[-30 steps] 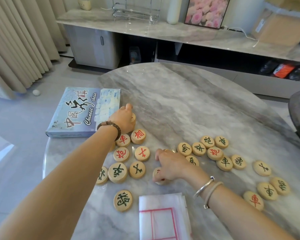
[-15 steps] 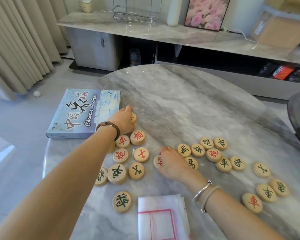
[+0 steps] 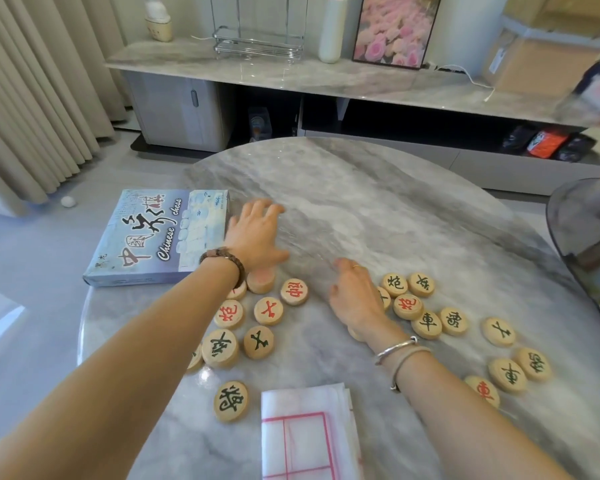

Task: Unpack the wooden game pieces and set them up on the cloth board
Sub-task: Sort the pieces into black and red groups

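Observation:
Several round wooden game pieces with red or black characters lie face up on the marble table [image 3: 378, 209], in a left cluster [image 3: 268, 310] and a right cluster [image 3: 426, 324]. My left hand [image 3: 257, 237] hovers with fingers spread just beyond the left cluster, next to the box, holding nothing. A short stack of pieces [image 3: 261, 279] stands below its wrist. My right hand [image 3: 355, 296] lies palm down with relaxed fingers at the right cluster's left edge, covering a piece or two. The folded white cloth board [image 3: 307, 434] with red lines rests at the near edge.
A blue Chinese chess box [image 3: 160, 237] lies at the table's left edge. A dark chair back [image 3: 589, 244] stands at the right. Beyond the table runs a low marble sideboard [image 3: 291, 74] with a wire rack, a vase and a flower picture.
My left hand has let go of the piece it held and lifted with fingers spread. My right hand moved forward and to the right, leaving a red-marked piece beside the left cluster.

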The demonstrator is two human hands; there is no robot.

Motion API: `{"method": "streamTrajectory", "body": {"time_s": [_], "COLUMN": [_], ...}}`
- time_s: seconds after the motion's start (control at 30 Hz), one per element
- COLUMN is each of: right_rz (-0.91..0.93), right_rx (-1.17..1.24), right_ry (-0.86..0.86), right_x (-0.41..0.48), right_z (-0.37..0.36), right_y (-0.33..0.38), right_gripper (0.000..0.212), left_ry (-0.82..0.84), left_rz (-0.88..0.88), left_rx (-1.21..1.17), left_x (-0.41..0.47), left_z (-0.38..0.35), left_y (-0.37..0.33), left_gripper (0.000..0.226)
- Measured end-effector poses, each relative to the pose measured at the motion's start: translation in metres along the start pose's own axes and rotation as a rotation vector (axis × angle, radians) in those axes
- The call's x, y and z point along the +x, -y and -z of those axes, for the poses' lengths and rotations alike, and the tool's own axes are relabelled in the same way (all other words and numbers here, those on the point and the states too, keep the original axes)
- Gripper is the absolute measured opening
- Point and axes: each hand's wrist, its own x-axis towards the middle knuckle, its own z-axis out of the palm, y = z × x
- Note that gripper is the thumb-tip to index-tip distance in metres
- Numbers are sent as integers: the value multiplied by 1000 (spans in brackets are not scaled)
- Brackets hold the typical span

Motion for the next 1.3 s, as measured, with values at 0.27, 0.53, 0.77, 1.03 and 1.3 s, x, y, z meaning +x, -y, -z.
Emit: {"method": "streamTrajectory", "body": {"time_s": [0.27,0.53,0.77,1.03,1.3], "right_rz": [-246,-203,-304,-331,-225], "right_rx": [-311,-5,591,933,1073], "right_ry": [66,-75,-69,195,142], "right_x": [-28,-49,-49,-40,-10], "right_z": [17,44,53,53,31], "right_y": [-90,-103,-115,-78,-25], "right_gripper": [42,32,41,49,34], "left_ry": [338,509,473,486,399], "left_rz": [-289,-424,-535,-625,-107], "left_rx": [-59,63,183,139,-72], "left_x": [-63,-91,-88,-87,-52], "left_z": [-75,-122,-120,-102,-24], "left_y": [-134,-176,-188,-177,-41], "left_gripper": [31,64,52,49,50]}}
